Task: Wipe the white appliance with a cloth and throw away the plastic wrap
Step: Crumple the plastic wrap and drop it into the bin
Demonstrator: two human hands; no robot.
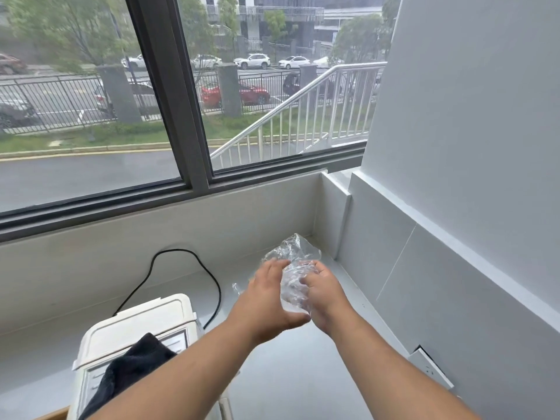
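Observation:
A crumpled wad of clear plastic wrap (292, 268) is held up between both hands above the grey counter, near the right corner. My left hand (268, 294) cups its left side with the thumb curled under it. My right hand (322, 294) grips its right side, fingers curled into the film. The white appliance (136, 331) stands at the lower left, lid closed. A black cloth (133, 368) lies draped over its front, partly hidden by my left forearm.
A black power cord (194, 262) loops over the counter behind the appliance. A wide window (194, 116) runs along the back above a pale ledge. The grey wall (454, 207) closes the right side, with a white socket (430, 371) low on it.

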